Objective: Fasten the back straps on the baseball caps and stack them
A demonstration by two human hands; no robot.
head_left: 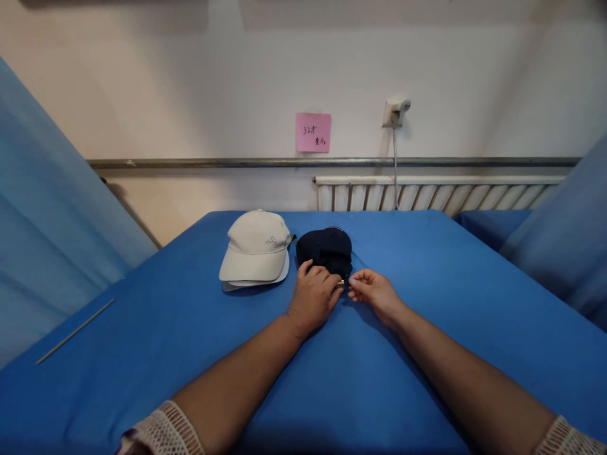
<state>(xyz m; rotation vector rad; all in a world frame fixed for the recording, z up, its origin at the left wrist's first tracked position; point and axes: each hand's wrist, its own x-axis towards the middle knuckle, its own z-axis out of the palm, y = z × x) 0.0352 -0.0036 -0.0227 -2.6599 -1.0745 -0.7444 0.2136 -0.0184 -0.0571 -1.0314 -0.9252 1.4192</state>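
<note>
A dark navy cap (pixel 326 245) lies on the blue-covered table, near its middle. My left hand (pixel 313 294) rests at the cap's near edge, its fingers closed on the strap. A small gold-coloured piece (pixel 341 284), which looks like a buckle, shows at its fingertips. Just to the right, my right hand (pixel 375 293) pinches the strap by that piece, with thumb and forefinger together. The strap's exact path is hidden by the fingers. Left of the navy cap sits a light beige cap (pixel 258 243) with a striped logo, stacked on another pale brim (pixel 283 272).
A thin stick (pixel 74 332) lies at the table's left edge. Blue curtains (pixel 52 208) hang at both sides. Behind the table are a radiator (pixel 427 194), a metal pipe (pixel 237 163), a wall socket (pixel 392 115) with a cable and a pink note (pixel 313 133).
</note>
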